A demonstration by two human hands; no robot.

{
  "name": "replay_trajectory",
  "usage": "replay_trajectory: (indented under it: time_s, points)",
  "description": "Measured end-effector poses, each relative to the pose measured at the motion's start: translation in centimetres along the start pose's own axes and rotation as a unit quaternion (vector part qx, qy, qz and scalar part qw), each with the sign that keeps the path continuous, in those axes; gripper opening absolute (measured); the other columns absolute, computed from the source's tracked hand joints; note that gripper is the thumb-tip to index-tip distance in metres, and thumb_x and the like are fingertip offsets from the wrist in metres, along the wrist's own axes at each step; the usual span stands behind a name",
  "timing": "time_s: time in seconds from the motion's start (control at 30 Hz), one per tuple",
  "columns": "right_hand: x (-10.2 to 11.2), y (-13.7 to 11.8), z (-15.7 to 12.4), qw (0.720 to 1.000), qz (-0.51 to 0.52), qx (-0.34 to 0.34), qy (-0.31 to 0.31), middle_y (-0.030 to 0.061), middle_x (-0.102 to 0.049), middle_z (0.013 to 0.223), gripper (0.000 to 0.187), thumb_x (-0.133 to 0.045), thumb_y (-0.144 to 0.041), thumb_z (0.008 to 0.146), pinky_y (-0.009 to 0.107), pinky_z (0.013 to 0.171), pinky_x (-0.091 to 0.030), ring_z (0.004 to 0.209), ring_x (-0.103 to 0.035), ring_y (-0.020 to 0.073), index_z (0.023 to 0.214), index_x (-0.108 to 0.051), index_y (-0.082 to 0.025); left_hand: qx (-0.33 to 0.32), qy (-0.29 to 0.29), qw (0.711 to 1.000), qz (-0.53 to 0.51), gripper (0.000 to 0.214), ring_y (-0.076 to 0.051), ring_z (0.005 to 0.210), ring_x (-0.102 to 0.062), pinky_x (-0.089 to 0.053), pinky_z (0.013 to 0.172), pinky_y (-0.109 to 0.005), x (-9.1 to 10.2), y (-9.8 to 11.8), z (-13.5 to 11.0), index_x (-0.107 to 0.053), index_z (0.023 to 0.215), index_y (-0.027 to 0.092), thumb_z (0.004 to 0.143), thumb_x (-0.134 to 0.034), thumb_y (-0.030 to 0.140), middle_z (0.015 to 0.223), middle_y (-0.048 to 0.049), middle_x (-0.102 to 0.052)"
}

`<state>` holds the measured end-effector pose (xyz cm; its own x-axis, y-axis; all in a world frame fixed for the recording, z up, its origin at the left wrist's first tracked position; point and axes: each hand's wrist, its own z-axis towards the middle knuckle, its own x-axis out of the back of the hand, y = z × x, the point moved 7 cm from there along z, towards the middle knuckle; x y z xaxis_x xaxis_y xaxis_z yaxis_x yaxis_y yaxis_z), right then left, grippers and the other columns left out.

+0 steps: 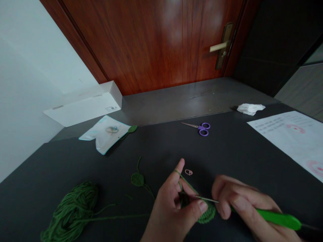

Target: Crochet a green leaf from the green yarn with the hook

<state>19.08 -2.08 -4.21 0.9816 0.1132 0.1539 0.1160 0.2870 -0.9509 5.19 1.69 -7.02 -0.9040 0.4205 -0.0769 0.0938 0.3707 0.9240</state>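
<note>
The right hand lies nearest at lower right, its fingers curled closed around the green handle of a crochet hook. The hook's long axis runs from lower right to upper left, and its metal tip points into the work, just beside the left hand's fingertips. The left hand sits at bottom center, its index finger raised with green yarn running over it, while the thumb and middle finger pinch a small crocheted piece, partly hidden behind them. The right hand is nearer the hook, the left nearer the piece.

A yarn ball lies at lower left, a crocheted leaf beside it, a stitch marker just above the left hand. Purple scissors rest mid-frame on the dark table. A printed sheet lies at right, a tissue above it, and a plastic packet and white box at upper left.
</note>
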Motion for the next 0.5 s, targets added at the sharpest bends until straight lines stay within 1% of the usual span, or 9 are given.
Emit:
replay_trajectory:
  time_s: [0.07,0.13,0.17,0.23,0.3,0.33,0.4,0.47,0.5]
  points:
    - [0.0,-1.0,-0.1,0.996,-0.064,0.057,0.004,0.0025,-0.058,0.070,0.040,-0.035,-0.042,0.102,0.028,0.058,-0.045,0.064,-0.058,0.0170,0.075,-0.057,-0.023,-0.011,0.009,1.000,0.026,0.090,-0.015,0.067,-0.051,-0.041,0.075,-0.034,0.1,-0.2,0.1,-0.029,0.149,0.017,0.070,-0.073,0.022,0.071,0.0055,-0.057]
    - [-0.4,-2.1,-0.3,0.979,-0.158,0.129,0.015,0.0030,-0.059,0.064,0.039,-0.037,-0.038,0.102,0.030,0.054,-0.044,0.058,-0.057,0.0181,0.073,-0.057,-0.023,-0.018,0.021,0.999,0.037,0.087,-0.016,0.070,-0.054,-0.041,0.078,-0.035,0.2,-0.6,0.4,-0.031,0.148,0.016,0.071,-0.072,0.023,0.071,0.0050,-0.058]
    - [-0.7,-2.5,-0.4,0.962,-0.218,0.162,0.017,0.0034,-0.059,0.061,0.038,-0.039,-0.036,0.101,0.031,0.053,-0.043,0.056,-0.056,0.0188,0.071,-0.058,-0.023,-0.017,0.024,0.999,0.033,0.087,-0.016,0.072,-0.055,-0.041,0.079,-0.036,0.1,-0.9,0.5,-0.031,0.147,0.016,0.071,-0.072,0.023,0.072,0.0046,-0.059]
    - [-1.6,-3.1,-0.5,0.915,-0.336,0.221,0.017,0.0044,-0.062,0.056,0.036,-0.044,-0.033,0.099,0.034,0.051,-0.042,0.052,-0.055,0.0200,0.069,-0.061,-0.023,-0.006,0.019,1.000,0.008,0.089,-0.016,0.073,-0.055,-0.041,0.077,-0.034,0.0,-1.4,0.8,-0.031,0.147,0.016,0.068,-0.073,0.021,0.072,0.0046,-0.060]
    - [-2.4,-3.2,-0.8,0.872,-0.413,0.264,-0.012,0.0052,-0.067,0.057,0.033,-0.048,-0.033,0.098,0.037,0.053,-0.045,0.051,-0.057,0.0207,0.070,-0.064,-0.023,0.021,-0.019,0.999,-0.035,0.090,-0.014,0.070,-0.053,-0.041,0.073,-0.031,-0.4,-1.9,1.0,-0.035,0.145,0.016,0.065,-0.075,0.019,0.072,0.0053,-0.060]
    - [-2.7,-3.3,-1.0,0.860,-0.422,0.286,-0.032,0.0050,-0.070,0.059,0.032,-0.049,-0.033,0.098,0.038,0.057,-0.047,0.052,-0.058,0.0209,0.073,-0.066,-0.023,0.036,-0.045,0.996,-0.062,0.089,-0.012,0.068,-0.052,-0.041,0.072,-0.029,-0.7,-2.1,1.0,-0.040,0.143,0.016,0.063,-0.078,0.018,0.072,0.0056,-0.059]
    - [-2.6,-3.4,-1.6,0.857,-0.398,0.321,-0.069,0.0040,-0.076,0.065,0.026,-0.050,-0.031,0.098,0.040,0.069,-0.051,0.056,-0.063,0.0211,0.081,-0.069,-0.025,0.067,-0.101,0.985,-0.123,0.084,-0.009,0.065,-0.049,-0.039,0.070,-0.026,-1.2,-2.2,0.7,-0.049,0.135,0.015,0.059,-0.083,0.019,0.071,0.0065,-0.057]
    - [-2.0,-3.4,-2.1,0.869,-0.359,0.327,-0.089,0.0031,-0.079,0.072,0.018,-0.052,-0.024,0.096,0.040,0.079,-0.051,0.062,-0.067,0.0216,0.090,-0.069,-0.025,0.094,-0.151,0.970,-0.168,0.080,-0.007,0.063,-0.047,-0.038,0.068,-0.023,-1.6,-1.9,0.3,-0.056,0.129,0.015,0.055,-0.087,0.019,0.069,0.0075,-0.055]
    - [-1.5,-3.4,-2.3,0.878,-0.342,0.324,-0.087,0.0028,-0.079,0.073,0.016,-0.054,-0.021,0.095,0.039,0.080,-0.051,0.064,-0.068,0.0216,0.093,-0.069,-0.025,0.105,-0.166,0.965,-0.176,0.080,-0.006,0.062,-0.047,-0.037,0.066,-0.022,-1.6,-1.7,0.1,-0.058,0.127,0.016,0.053,-0.088,0.019,0.068,0.0077,-0.054]
